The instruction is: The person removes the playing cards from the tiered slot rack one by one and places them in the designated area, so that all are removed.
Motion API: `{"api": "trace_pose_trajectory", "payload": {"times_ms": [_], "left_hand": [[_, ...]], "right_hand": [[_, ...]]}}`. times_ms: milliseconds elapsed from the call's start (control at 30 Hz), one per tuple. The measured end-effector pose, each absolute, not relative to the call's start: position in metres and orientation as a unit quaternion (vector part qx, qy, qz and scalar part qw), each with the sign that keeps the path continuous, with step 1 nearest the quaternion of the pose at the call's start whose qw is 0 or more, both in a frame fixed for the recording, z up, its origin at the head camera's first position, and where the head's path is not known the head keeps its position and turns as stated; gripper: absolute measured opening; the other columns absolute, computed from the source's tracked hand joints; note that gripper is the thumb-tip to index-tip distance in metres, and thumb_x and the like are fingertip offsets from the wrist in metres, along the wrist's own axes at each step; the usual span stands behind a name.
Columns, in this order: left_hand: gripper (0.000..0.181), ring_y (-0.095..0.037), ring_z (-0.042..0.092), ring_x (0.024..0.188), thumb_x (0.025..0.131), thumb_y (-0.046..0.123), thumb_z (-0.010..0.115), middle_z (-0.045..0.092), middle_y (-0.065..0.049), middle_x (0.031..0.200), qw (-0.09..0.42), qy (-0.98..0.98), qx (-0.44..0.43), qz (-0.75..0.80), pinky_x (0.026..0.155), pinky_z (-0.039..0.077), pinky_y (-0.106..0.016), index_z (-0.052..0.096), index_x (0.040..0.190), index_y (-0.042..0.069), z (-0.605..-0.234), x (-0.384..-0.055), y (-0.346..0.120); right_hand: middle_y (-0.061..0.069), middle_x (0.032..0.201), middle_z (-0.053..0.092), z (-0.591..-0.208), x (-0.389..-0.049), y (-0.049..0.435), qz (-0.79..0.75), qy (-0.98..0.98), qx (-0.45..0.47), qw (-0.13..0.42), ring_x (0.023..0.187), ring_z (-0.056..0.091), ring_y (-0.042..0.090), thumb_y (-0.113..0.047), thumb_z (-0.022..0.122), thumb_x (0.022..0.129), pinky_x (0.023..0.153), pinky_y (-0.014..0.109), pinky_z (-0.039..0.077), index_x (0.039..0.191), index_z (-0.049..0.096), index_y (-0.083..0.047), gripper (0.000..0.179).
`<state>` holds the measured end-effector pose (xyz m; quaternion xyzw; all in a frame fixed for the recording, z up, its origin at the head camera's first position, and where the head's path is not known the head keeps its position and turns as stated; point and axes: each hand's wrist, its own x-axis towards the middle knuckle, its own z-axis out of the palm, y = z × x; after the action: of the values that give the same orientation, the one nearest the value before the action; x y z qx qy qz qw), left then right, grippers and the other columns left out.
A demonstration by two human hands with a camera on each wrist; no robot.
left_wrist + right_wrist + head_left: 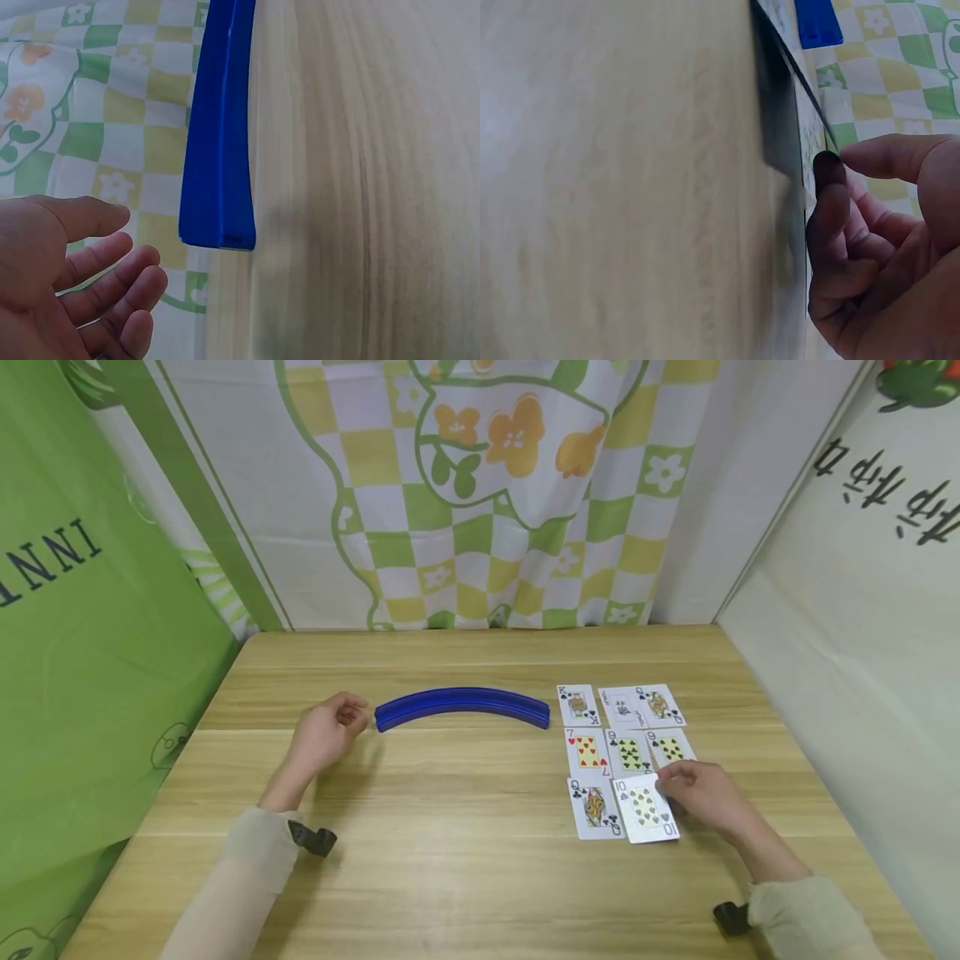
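Observation:
At the right of the head view, my right hand (703, 795) pinches a ten of spades playing card (645, 808) by its upper right corner. In the right wrist view that card (799, 71) appears edge-on, tilted off the table, between thumb and forefinger. My left hand (327, 731) is beside the left end of a curved blue card holder (461, 702), apart from it. The left wrist view shows the left hand (97, 277) with loosely bent fingers and nothing in them. No cards stand in the holder's groove.
Face-up cards lie in rows: a king (577, 705), a joker (621, 708), a queen (657, 705), a seven of hearts (588, 752), clubs (630, 750), another black card (671, 747) and a queen of clubs (595, 808). A patterned curtain (495, 552) hangs behind the wooden table (450, 860).

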<state>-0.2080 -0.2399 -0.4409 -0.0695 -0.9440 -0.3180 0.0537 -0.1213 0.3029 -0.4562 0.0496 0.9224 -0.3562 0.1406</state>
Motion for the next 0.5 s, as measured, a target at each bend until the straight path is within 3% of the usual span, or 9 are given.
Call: {"api": "trace_pose_trajectory", "payload": {"times_ms": [500], "left_hand": [[0.023,-0.028,0.07,0.09,0.099,0.026,0.061,0.076,-0.009,0.101,0.063,-0.958,-0.09,-0.265,0.079,0.053,-0.047,0.072,0.11,0.009,-0.418,-0.201,-0.232]], "right_hand": [[0.007,0.091,0.073,-0.457,-0.125,0.31,-0.244,0.964,0.012,0.102,0.078,0.063,0.018,-0.03,0.065,0.094,0.068,0.036,0.047,0.106,0.072,-0.006,0.028]]}}
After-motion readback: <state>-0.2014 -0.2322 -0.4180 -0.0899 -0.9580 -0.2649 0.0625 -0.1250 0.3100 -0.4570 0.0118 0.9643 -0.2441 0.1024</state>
